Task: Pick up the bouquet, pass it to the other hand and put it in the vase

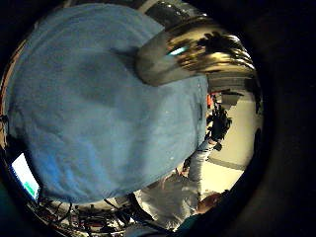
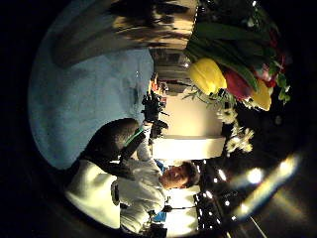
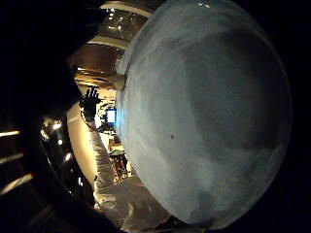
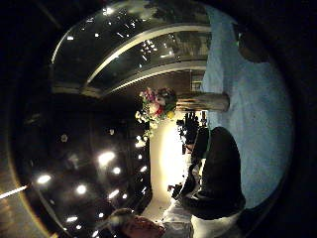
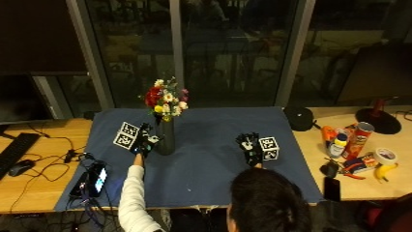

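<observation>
Outside view: bouquet [image 5: 165, 99] is upright in the vase [image 5: 165, 137], so slide that spread left hand [image 5: 141, 143] off toward 9 o'clock without tipping it.

We see a wooden table [image 5: 38, 193] under a blue cloth [image 5: 206, 159], dark windows [image 5: 225, 48] at twelve o'clock, a keyboard [image 5: 16, 147] at nine, cans [image 5: 354, 140] at three.

wooden table [image 5: 38, 186], blue cloth [image 5: 206, 145], perhaps felt
</observation>
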### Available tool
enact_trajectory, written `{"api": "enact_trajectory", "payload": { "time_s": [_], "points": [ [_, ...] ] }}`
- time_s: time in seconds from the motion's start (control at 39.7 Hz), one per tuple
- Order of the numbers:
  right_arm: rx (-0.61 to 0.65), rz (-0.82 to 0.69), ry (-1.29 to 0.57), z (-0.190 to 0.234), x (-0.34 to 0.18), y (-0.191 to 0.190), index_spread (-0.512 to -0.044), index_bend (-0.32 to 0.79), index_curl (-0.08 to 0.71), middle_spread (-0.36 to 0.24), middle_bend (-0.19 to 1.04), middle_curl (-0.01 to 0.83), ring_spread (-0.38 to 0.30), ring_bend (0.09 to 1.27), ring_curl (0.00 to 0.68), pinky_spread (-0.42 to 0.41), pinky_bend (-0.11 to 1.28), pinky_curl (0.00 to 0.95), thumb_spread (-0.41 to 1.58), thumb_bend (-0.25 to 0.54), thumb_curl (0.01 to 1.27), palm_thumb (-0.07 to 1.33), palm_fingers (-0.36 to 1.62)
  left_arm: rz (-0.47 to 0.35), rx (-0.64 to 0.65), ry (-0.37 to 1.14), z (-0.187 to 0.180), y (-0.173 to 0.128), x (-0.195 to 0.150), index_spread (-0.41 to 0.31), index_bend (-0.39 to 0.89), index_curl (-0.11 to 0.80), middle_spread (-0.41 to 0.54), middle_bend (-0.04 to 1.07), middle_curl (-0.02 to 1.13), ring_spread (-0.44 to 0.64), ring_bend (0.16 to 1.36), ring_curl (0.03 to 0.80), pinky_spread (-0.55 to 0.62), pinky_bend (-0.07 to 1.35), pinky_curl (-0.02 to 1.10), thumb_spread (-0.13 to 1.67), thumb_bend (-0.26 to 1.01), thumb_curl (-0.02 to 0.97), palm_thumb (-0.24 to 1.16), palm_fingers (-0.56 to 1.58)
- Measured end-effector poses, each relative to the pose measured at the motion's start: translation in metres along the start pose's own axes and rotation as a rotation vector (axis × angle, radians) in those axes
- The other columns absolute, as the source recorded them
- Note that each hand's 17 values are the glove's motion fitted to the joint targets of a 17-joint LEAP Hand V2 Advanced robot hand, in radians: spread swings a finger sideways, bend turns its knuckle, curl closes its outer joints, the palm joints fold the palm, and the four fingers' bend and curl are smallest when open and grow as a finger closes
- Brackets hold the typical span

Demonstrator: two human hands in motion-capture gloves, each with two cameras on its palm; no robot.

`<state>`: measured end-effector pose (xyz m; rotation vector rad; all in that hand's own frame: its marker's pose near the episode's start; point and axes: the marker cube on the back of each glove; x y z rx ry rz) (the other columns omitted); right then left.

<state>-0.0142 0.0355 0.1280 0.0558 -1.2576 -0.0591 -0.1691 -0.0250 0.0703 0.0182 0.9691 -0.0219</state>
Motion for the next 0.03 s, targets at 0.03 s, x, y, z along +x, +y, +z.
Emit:
{"api": "enact_trajectory", "payload": {
  "time_s": [0.03],
  "points": [
    [0.003,0.005,-0.002,-0.0014,0.0012,-0.0003,-0.255,0.31,0.439,-0.001,0.14,0.22,0.061,0.3,0.303,0.172,0.39,0.325,1.13,-0.013,0.53,0.77,0.39,-0.004,-0.001,-0.001,-0.0002,-0.0001,-0.0001,0.216,0.01,0.138,0.452,0.21,0.33,0.43,0.62,0.338,0.45,0.49,0.34,0.8,-0.04,0.476,0.42,-0.21]
  ]
}}
